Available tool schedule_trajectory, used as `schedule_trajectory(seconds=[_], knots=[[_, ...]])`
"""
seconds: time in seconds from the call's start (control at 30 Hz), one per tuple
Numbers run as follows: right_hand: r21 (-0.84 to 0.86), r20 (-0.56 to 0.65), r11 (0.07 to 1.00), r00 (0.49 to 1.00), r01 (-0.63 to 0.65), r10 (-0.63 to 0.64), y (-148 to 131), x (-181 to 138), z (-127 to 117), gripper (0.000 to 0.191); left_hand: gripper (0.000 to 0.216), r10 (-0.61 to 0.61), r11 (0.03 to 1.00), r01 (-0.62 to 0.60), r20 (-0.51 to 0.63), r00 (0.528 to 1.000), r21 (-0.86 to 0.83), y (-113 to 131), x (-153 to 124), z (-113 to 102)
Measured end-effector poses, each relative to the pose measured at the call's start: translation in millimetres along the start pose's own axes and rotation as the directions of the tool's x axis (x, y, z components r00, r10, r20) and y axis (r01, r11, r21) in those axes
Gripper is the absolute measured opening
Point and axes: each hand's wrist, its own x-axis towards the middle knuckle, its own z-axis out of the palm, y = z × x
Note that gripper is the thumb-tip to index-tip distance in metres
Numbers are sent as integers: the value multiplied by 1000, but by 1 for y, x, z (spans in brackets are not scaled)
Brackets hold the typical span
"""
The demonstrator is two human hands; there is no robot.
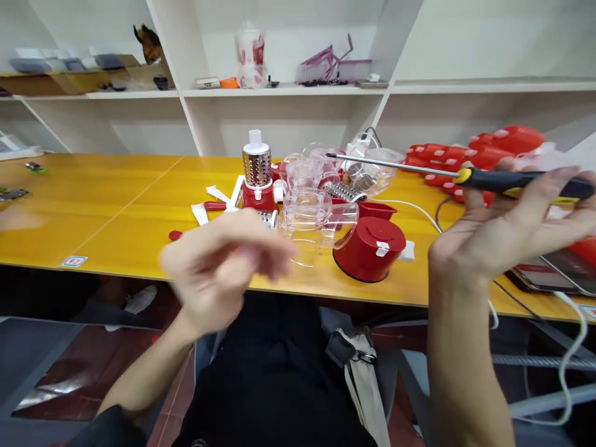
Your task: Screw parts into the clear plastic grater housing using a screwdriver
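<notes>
My right hand (503,230) is raised at the right, fingers pinched on the black and yellow handle of a screwdriver (400,165) whose long metal shaft points left over the table. My left hand (223,264) hovers at the table's near edge, smeared by motion, so I cannot tell whether its fingers hold anything. Just beyond it lie red and clear plastic grater parts: a red round base (370,248) on its side, a clear housing (319,220), and an upright red unit with a metal drum (257,171).
The yellow table (93,205) carries more clear housings (307,171), red parts (465,158) at the right, a white cable (419,211) and a phone (549,273). White shelves (279,93) stand behind. A beige bag (363,366) lies in my lap.
</notes>
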Motion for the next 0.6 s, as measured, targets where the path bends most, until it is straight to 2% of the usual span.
schedule_trajectory(seconds=[0.07,0.13,0.2,0.27,0.43,0.6], knots=[[18,-29,1000,1000,-4,5,-4,4,-1,36,20,72,981,-74,14,997,180,-29,10,13],[38,-50,999,999,-8,10,-7,9,-3,36,48,131,893,-180,144,981,413,-54,13,24],[51,-60,999,998,-8,11,-12,13,-5,34,61,138,805,-275,285,949,525,-73,9,32],[49,-61,999,998,-12,15,-17,13,-4,34,60,116,757,-317,360,926,571,-86,5,37],[-4,-41,1000,999,-26,26,-23,1,4,40,58,54,721,-274,343,938,637,-105,7,41],[-67,-46,997,998,34,-37,-6,-7,8,42,61,35,676,-279,348,937,682,-113,17,43]])
